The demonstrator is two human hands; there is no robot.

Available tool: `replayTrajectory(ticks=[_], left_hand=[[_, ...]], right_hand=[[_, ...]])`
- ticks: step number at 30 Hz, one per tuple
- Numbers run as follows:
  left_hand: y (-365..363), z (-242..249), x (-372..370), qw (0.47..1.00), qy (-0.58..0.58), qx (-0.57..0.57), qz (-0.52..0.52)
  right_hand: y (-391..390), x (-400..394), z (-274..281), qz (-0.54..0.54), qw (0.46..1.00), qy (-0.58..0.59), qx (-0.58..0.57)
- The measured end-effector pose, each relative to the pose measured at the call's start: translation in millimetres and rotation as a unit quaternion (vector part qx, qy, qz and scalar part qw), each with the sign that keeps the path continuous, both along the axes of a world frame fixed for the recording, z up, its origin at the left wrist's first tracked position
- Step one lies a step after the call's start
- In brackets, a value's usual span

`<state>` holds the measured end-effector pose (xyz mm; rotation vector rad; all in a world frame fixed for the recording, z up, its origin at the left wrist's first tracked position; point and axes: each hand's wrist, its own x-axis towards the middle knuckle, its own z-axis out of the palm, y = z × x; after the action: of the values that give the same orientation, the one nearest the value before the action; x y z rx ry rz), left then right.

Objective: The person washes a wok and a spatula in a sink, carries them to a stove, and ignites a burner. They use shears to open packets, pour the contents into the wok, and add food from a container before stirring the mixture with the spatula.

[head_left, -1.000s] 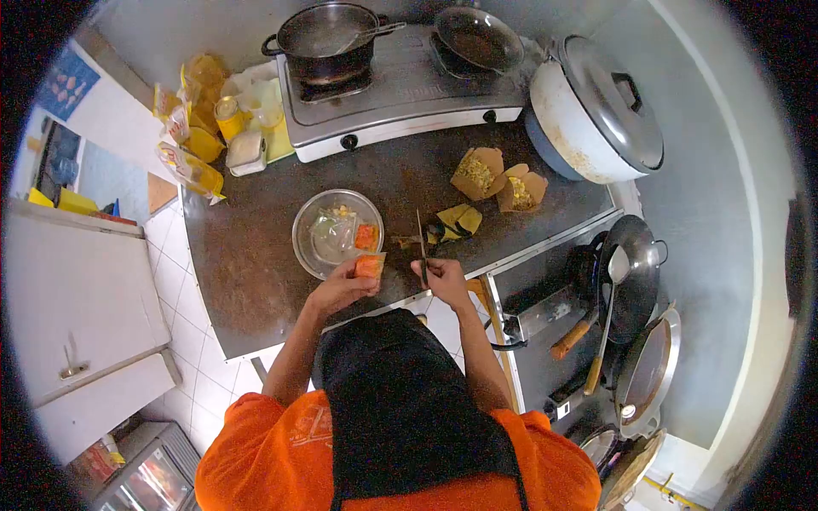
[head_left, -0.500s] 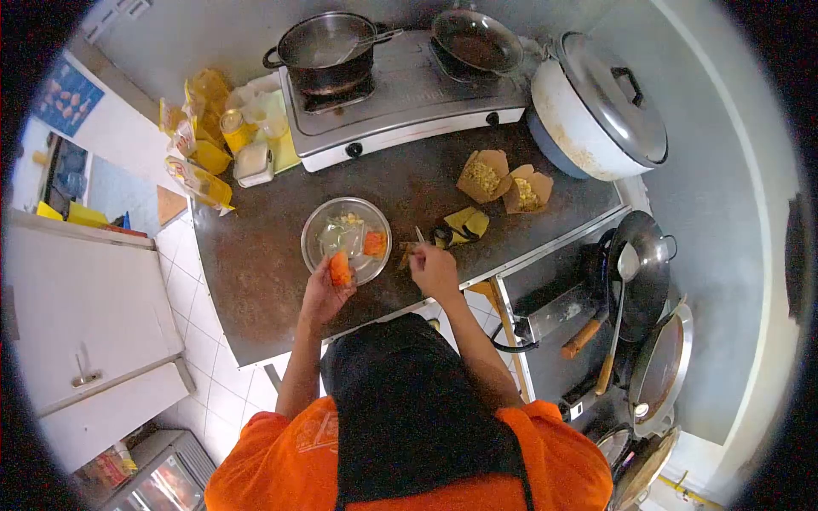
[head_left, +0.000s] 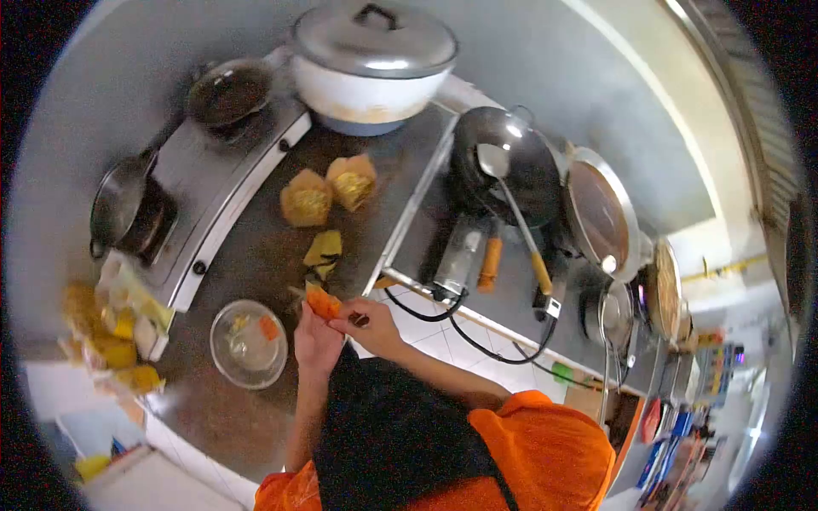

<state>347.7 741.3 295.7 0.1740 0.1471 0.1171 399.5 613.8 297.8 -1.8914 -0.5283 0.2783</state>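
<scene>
My left hand (head_left: 317, 342) is closed around an orange carrot piece (head_left: 323, 301), held over the counter's front edge. Against the piece's right side, my right hand (head_left: 373, 327) has its fingers bent round a small knife; a dark part shows at the fingers, while the blade is mostly hidden. To the left stands a metal bowl (head_left: 221, 356) with another orange piece (head_left: 269, 328) and pale bits inside. Just beyond my hands lies a yellow-and-black wrapper-like item (head_left: 323, 253).
Two brown paper boxes (head_left: 307, 198) with crumbly yellow food stand farther back. A gas stove (head_left: 226, 204) with pans is at left, a large lidded white pot (head_left: 371, 89) behind. At right are a wok (head_left: 503, 200), a ladle (head_left: 517, 209) and black hoses (head_left: 498, 351).
My view has turned to the right. The carrot piece in my left hand has moved away from the bowl, and my right hand has come against it with the knife.
</scene>
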Motion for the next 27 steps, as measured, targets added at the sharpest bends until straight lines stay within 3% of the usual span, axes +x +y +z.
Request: replayTrajectory(ticks=[1,4,5,8,13,16,19,21,24,27], left_hand=[[-7.9,1.5,10.0,1.0,-0.006,0.0,-0.017],[-28.2,4.2,28.8,0.943,0.118,0.295,-0.094],[-35.5,10.2,31.5,0.943,0.11,0.297,-0.101],[-55.3,36.4,42.5,0.847,0.009,0.519,-0.119],[-106.4,72.8,77.7,0.822,-0.072,0.551,-0.125],[-149.4,82.9,105.4,0.816,-0.109,0.537,-0.183],[-204.1,106.4,140.1,0.848,-0.138,0.486,-0.162],[-242.9,105.1,168.1,0.882,-0.171,0.411,-0.154],[-282.7,128.5,199.5,0.862,-0.174,0.447,-0.165],[-330.5,113.4,237.1,0.865,-0.167,0.457,-0.121]], right_hand=[[-11.8,1.6,11.2,-0.017,1.0,-0.006,0.0],[-48.0,5.4,46.2,-0.09,0.992,0.066,0.052],[-59.2,4.5,51.6,-0.1,0.992,0.059,0.053],[-87.6,1.8,58.8,-0.176,0.946,0.147,0.231],[-122.0,0.7,79.5,-0.287,0.899,0.122,0.306],[-156.6,15.6,91.0,-0.399,0.888,0.02,0.228],[-199.1,46.6,117.3,-0.453,0.853,-0.006,0.261],[-235.4,73.3,126.7,-0.461,0.847,-0.012,0.266],[-276.5,110.1,147.4,-0.456,0.849,-0.018,0.267],[-311.9,149.1,142.8,-0.434,0.858,-0.048,0.271]])
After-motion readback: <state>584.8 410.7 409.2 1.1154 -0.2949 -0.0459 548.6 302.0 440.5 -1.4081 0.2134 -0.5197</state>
